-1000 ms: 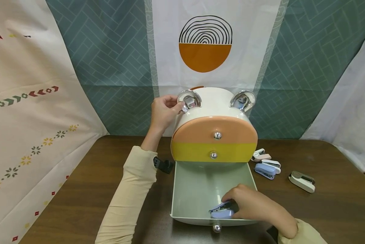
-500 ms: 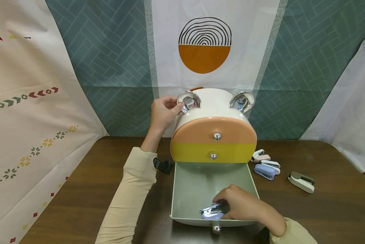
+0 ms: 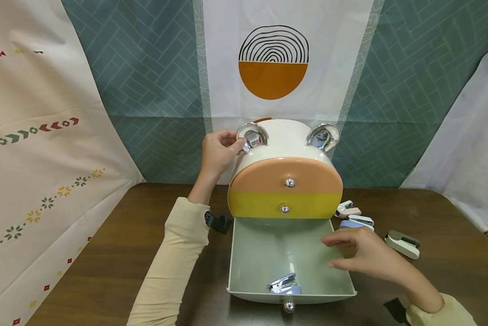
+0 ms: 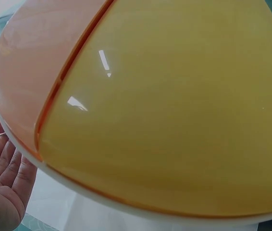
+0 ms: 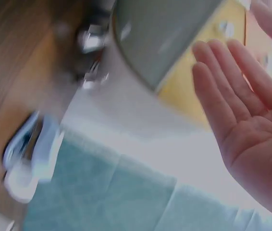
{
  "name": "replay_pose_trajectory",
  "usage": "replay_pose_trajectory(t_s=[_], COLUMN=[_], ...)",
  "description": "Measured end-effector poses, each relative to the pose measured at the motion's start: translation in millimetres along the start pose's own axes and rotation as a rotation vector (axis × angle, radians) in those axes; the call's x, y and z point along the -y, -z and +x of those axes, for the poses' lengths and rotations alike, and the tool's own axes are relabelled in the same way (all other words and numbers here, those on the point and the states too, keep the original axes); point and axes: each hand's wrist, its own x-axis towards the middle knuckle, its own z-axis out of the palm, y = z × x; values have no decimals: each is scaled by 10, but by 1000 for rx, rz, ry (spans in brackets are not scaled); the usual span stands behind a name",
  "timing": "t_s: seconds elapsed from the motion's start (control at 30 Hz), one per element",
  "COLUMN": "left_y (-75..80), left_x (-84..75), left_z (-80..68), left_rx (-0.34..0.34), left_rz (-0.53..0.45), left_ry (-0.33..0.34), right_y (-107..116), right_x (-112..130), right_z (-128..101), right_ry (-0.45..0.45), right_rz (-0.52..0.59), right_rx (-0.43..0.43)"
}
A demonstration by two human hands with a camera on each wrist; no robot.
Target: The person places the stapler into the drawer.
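Note:
A small drawer cabinet with a white body [image 3: 286,136] stands on the table, with an orange drawer front [image 3: 260,176] above a yellow one [image 3: 252,203]. Its green bottom drawer [image 3: 256,249] is pulled out. Inside, by the front wall, lies a light-blue stapler [image 3: 285,286]. My left hand [image 3: 219,151] grips the cabinet's silver left ear [image 3: 255,136], thumb in front and fingers behind. My right hand [image 3: 366,253] hovers over the drawer's right edge, thumb and fingers apart, holding nothing; in the right wrist view its palm [image 5: 256,130] is bare.
Right of the cabinet lie a pink-and-white stapler [image 3: 347,209], a blue stapler [image 3: 350,224] partly behind my right hand, a white stapler [image 3: 364,220] and a grey-and-white stapler [image 3: 403,244]. A patterned cloth [image 3: 158,90] hangs behind the table.
My right hand slid the light-blue stapler a little left in the drawer, let go of it and moved right and up. My left hand stays on the ear.

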Motion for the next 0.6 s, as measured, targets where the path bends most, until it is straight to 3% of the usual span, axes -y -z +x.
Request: replay_pose_trajectory(t_s=[0.13, 0.23, 0.6], left_y=[-3, -5, 0], left_x=[-1, -1, -8], left_z=[2, 3, 1], left_rx=[3, 3, 5], left_rz=[-4, -6, 1], left_ry=[10, 17, 32], right_y=[175, 309, 639], right_x=[-127, -255, -893], right_z=[-153, -278, -714], right_ry=[-75, -154, -377], right_rz=[9, -8, -166], right_rx=[-153, -206, -233])
